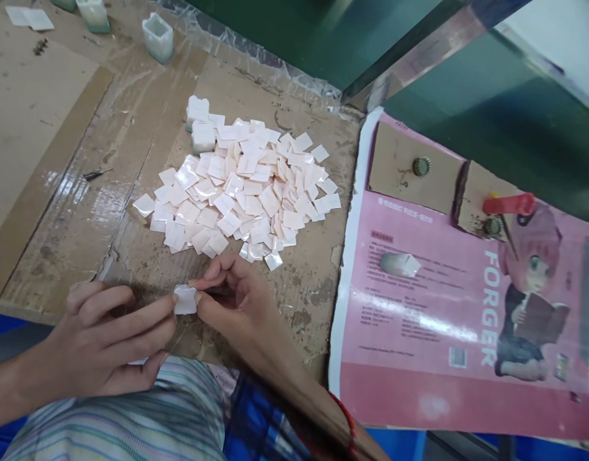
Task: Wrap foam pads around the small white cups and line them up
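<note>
Near the table's front edge I have a small white square-faced piece [185, 299] between my two hands. The fingertips of my left hand [116, 333] press on its left side. From the right, the thumb and fingers of my right hand [232, 294] pinch its edge. Whether it is one part or a square laid on a block, I cannot tell. Just beyond the hands lies a loose pile of thin, pale square pieces [246, 186], some glossy. Two white blocks with greenish bases [203, 137] stand against the pile's far left side.
Further hollow whitish blocks [158, 38] stand at the back left. A thin dark pointed tool [97, 173] lies on the cardboard table cover [145, 186]. To the right, a pink printed sheet [419, 358] carries a pale block [400, 264], cardboard pieces [410, 163] and a red-handled tool [509, 204].
</note>
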Available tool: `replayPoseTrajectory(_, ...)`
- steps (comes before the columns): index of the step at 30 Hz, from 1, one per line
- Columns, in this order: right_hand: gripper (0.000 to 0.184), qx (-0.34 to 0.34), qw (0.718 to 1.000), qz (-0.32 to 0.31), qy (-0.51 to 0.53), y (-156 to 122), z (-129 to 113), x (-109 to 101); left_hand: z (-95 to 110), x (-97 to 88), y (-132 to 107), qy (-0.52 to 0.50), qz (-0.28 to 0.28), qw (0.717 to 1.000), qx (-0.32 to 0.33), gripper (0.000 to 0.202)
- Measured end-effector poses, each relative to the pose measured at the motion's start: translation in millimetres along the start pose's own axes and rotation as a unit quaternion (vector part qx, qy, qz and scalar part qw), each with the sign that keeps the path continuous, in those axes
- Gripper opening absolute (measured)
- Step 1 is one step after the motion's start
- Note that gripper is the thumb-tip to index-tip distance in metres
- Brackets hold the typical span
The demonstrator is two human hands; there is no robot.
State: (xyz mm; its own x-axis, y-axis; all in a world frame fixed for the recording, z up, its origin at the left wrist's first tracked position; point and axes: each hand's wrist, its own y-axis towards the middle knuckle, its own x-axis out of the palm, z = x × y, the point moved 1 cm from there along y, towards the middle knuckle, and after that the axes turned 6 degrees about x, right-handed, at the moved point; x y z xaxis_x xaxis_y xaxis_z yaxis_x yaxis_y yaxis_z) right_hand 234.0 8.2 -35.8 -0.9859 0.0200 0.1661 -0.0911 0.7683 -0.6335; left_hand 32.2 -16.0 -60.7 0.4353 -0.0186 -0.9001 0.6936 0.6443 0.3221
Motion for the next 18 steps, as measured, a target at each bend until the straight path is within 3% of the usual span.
replayPoseTrajectory(15,0.019,-0.011,1.000,-0.003,0.002,2.6,5.1,-0.6,-4.7,2.0,-3.6,-0.039,0.016,0.999,0.015,0.026)
replayPoseTrajectory(18,0.018,-0.026,1.000,0.003,0.003,2.4,7.1,-0.2,-5.3,6.9,-16.3,-0.019,-0.022,0.999,0.014,0.035)
